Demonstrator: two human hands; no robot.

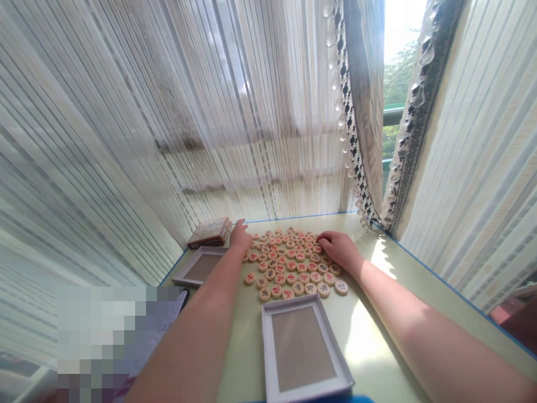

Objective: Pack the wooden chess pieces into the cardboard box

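Several round wooden chess pieces (293, 263) with red or dark characters lie spread flat on a pale green table (377, 324). My left hand (240, 237) rests at the left edge of the spread, fingers curled downward onto the table beside the pieces. My right hand (339, 247) lies at the right edge with its fingers bent onto the pieces there. Whether either hand grips a piece is hidden. A white shallow tray (268, 358) sits in front of the pieces, between my forearms.
A second white tray (184, 274) lies at the left, with a small brown printed box (210, 232) behind it. Striped sheer curtains (168, 112) close in the table on all sides; a beaded curtain edge (356, 168) hangs at the back right corner.
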